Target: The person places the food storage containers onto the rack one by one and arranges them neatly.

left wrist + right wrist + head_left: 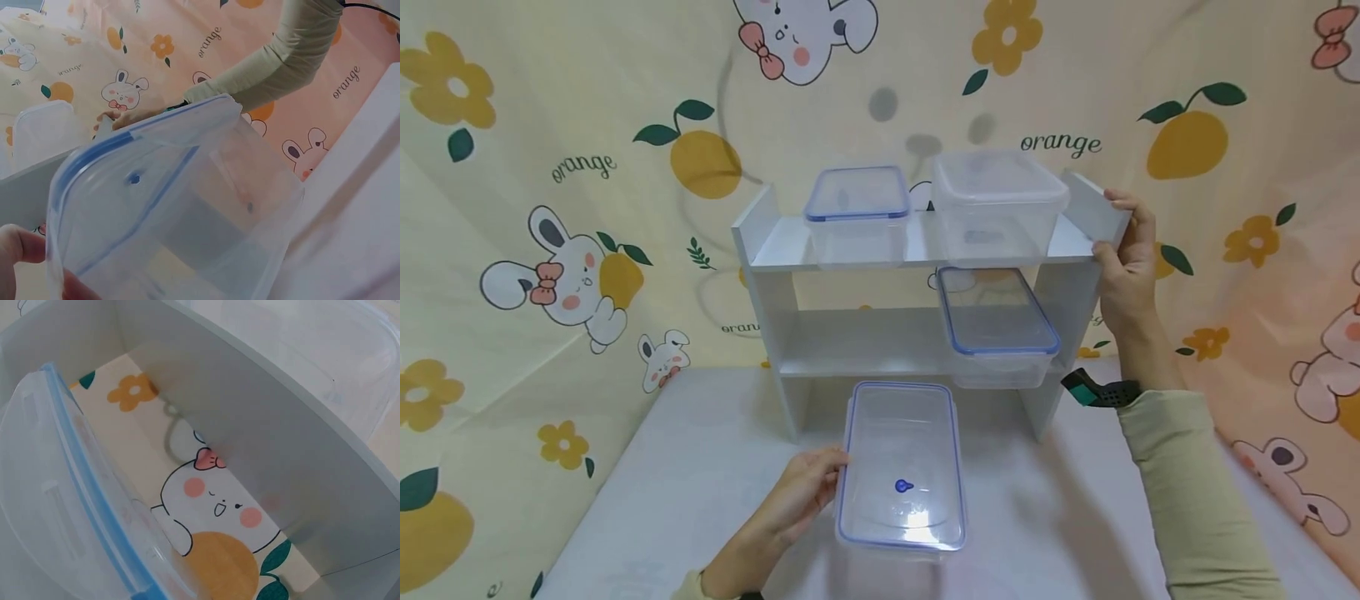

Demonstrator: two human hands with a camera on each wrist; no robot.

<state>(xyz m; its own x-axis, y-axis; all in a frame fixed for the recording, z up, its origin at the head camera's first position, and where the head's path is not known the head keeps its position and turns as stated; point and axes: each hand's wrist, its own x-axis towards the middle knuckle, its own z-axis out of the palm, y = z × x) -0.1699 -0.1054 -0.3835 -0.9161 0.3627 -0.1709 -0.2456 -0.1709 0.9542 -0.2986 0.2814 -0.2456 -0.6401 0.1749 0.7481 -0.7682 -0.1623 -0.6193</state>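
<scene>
My left hand (801,493) grips the left edge of a clear plastic food container (895,442), whose lid has a blue rim and a small blue valve. In the left wrist view the thumb and a fingertip show at the container's edge (94,159). The container is in front of a white shelf unit (857,333). At the upper right, my right hand (1131,267) holds the shelf's side panel (1093,204) between thumb and fingers. The right wrist view shows shelf boards (269,406) but not the right hand.
On the top board stand a blue-rimmed container (857,200) and a larger, clear-lidded container (996,208). Another blue-rimmed container (1000,321) sits at the right of the middle board, jutting over its front edge. A patterned cloth (625,67) hangs behind the white table (700,492).
</scene>
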